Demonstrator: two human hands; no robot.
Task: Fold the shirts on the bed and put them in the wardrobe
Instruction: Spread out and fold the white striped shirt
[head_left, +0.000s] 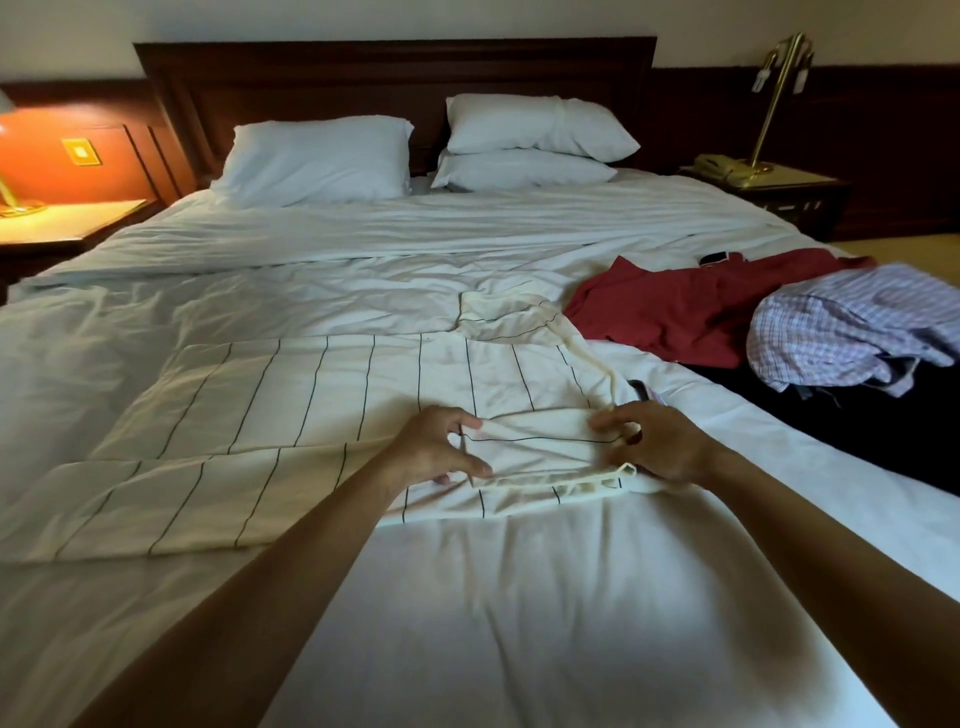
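Head view looks down over a wide bed (519, 613) with rumpled white sheets, where a cream striped shirt (322, 405) lies spread flat across the near half. Its cloth is pale cream, crossed by thin dark lines spaced well apart. The body stretches out to the left, with the lower edge folded into a long band nearest the viewer. The right end is bunched, one sleeve lying turned back toward the pillows (317, 161), and a thick seamed edge curves along that side.

Both bare arms reach forward to the right end of the shirt. The left hand (441, 447) has thumb and fingers curled, its grip closed on a raised fold of the cloth. The right hand (660, 441) rests just beside it on the seamed edge, fingers bent; its grip seems to pinch the fabric too, though the fingertips are partly hidden in the folds.

Farther right on the bed, well apart from the hands, a red shirt (691, 306) lies crumpled, touching a heaped checked shirt (852, 332) in blue and white, which sits on a dark garment (857, 441). A dark wooden headboard (395, 73) stands behind the pillows.
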